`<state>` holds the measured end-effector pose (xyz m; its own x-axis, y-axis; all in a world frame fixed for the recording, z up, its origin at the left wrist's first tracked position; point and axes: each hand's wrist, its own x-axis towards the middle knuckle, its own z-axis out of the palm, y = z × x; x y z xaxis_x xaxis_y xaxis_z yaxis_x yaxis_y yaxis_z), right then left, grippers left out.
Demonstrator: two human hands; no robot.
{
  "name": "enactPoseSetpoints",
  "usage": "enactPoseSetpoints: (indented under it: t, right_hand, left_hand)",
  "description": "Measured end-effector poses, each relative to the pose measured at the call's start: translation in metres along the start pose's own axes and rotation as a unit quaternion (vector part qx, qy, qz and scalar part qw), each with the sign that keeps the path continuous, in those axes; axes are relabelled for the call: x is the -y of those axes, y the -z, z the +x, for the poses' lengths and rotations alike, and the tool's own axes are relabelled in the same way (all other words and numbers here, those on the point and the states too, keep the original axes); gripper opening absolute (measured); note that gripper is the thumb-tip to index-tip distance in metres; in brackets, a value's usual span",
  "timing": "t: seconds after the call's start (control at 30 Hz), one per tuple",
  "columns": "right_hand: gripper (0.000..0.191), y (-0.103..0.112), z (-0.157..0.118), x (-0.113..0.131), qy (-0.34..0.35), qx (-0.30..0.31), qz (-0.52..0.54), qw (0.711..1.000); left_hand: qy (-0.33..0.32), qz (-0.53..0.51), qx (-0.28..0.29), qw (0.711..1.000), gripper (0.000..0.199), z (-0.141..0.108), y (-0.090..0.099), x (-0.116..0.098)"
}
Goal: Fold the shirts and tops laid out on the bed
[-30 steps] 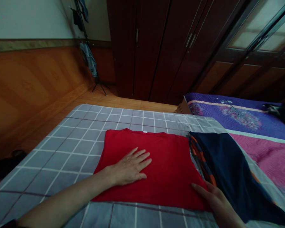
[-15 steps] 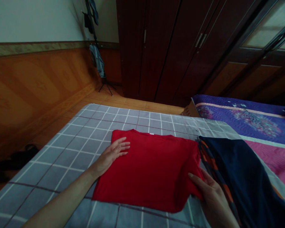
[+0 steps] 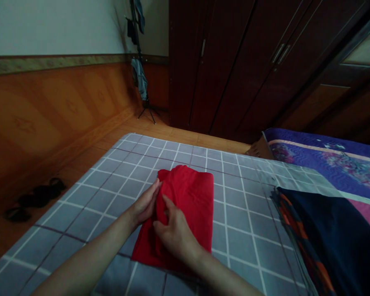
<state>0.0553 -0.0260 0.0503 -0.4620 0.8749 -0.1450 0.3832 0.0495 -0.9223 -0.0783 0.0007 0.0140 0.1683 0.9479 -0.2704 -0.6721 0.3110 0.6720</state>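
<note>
The red cloth (image 3: pixel 195 193) runs lengthwise away beneath my right hand (image 3: pixel 175 232), my left hand (image 3: pixel 146 203) against its left edge; I can't tell whether either grip is pinching.

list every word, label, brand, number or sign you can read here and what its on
None: no readable text shows anywhere.
No lettering shows on the red cloth garment, the navy-blue cloth or the grey white-lined bed sheet.
The purple floral bedspread has small pale marks, too blurred to make out.
</note>
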Motion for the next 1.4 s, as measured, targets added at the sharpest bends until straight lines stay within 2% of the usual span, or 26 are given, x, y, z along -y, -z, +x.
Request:
enactPoseSetpoints:
  t: [0.07, 0.13, 0.27, 0.43, 0.67, 0.83, 0.93, 1.07, 1.3, 1.4]
  right_hand:
    - [0.073, -0.012, -0.001, -0.003, -0.008, 0.044, -0.12, 0.992]
    - [0.075, -0.016, -0.004, -0.005, -0.006, 0.073, -0.193, 0.978]
    - [0.073, -0.014, -0.009, -0.004, 0.007, 0.099, -0.246, 0.964]
    - [0.075, -0.012, -0.012, -0.003, 0.048, 0.118, -0.3, 0.945]
    - [0.07, -0.012, -0.027, -0.002, 0.154, 0.121, -0.308, 0.931]
    - [0.073, -0.029, -0.034, -0.011, 0.222, 0.129, -0.369, 0.893]
    - [0.058, -0.034, -0.034, -0.012, 0.243, 0.104, -0.408, 0.874]
    - [0.044, -0.028, -0.034, -0.006, 0.288, 0.099, -0.417, 0.856]
    - [0.036, -0.024, -0.032, -0.01, 0.299, 0.148, -0.438, 0.835]
    - [0.04, -0.025, -0.032, -0.012, 0.312, 0.158, -0.439, 0.827]
  left_hand:
    - [-0.022, 0.014, -0.018, 0.999, 0.043, 0.0, -0.003, -0.002]
    - [-0.062, 0.048, -0.018, 0.997, 0.051, 0.0, -0.007, -0.006]
    - [-0.147, 0.106, -0.02, 0.983, 0.072, 0.006, -0.007, -0.012]
    - [-0.178, 0.154, -0.053, 0.971, 0.075, 0.018, 0.006, -0.012]
    - [-0.168, 0.191, -0.088, 0.963, 0.068, 0.021, 0.014, -0.016]
    - [-0.169, 0.178, -0.079, 0.966, 0.065, 0.02, 0.013, -0.018]
    - [-0.169, 0.175, -0.079, 0.967, 0.066, 0.02, 0.015, -0.018]
    - [-0.171, 0.17, -0.07, 0.968, 0.068, 0.02, 0.015, -0.019]
    - [-0.173, 0.207, -0.082, 0.96, 0.066, 0.017, 0.009, -0.019]
    - [-0.169, 0.245, -0.083, 0.951, 0.068, 0.018, 0.012, -0.016]
